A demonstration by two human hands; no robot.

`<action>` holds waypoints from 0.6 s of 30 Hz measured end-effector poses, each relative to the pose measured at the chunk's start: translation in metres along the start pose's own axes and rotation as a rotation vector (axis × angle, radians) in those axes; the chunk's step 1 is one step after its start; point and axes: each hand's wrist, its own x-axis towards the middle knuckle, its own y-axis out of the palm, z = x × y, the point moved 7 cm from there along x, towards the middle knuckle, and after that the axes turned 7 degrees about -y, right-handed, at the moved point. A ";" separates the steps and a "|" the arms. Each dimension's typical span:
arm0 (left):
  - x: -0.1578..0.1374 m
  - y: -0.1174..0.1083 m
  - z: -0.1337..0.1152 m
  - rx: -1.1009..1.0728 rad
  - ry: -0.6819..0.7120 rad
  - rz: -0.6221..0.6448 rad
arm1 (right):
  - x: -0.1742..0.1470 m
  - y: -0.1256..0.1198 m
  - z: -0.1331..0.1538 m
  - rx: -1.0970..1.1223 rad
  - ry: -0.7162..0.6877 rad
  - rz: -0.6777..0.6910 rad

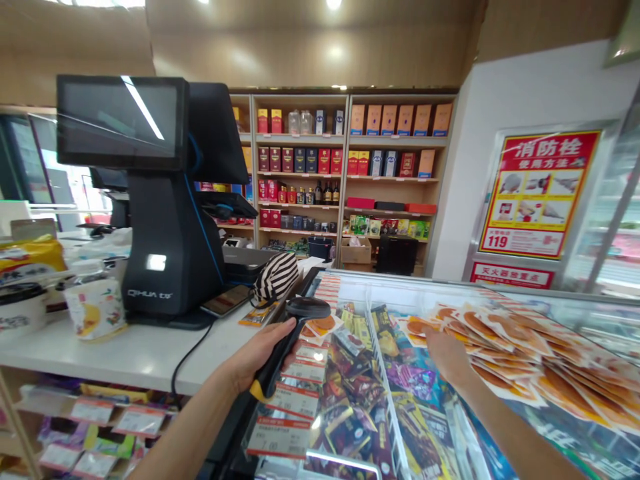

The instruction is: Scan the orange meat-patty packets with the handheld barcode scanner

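My left hand (pixel 260 353) is wrapped around the handle of a black-and-yellow barcode scanner (pixel 307 308), its head over the left edge of a display freezer. Just beyond the scanner head, a flat packet (pixel 320 325) with a round orange-brown print lies on the glass. Over the freezer's middle, my right hand (pixel 447 353) pinches a similar flat packet (pixel 416 328); its fingertips are partly hidden. To the right of that hand, a spread pile of the same packets (pixel 515 340) covers part of the glass top.
Wrapped ice creams (pixel 350 400) show inside the freezer, with price tags (pixel 283 433) along its left side. A cash register (pixel 170 247) stands on the white counter (pixel 150 353), near a cup (pixel 95 307), a phone (pixel 227 300) and a striped pouch (pixel 276 277). A black cable (pixel 187 357) hangs over the counter edge.
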 end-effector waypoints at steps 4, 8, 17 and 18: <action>-0.009 -0.019 0.005 0.003 0.010 -0.037 | 0.006 -0.010 0.012 0.033 -0.009 -0.057; -0.019 -0.036 0.008 -0.038 0.012 -0.086 | 0.020 -0.026 0.067 0.263 -0.115 -0.129; -0.035 -0.056 0.015 -0.072 -0.009 -0.126 | 0.043 -0.046 0.207 0.538 -0.532 -0.090; -0.036 -0.055 0.016 -0.069 -0.010 -0.121 | 0.044 -0.045 0.209 0.526 -0.523 -0.077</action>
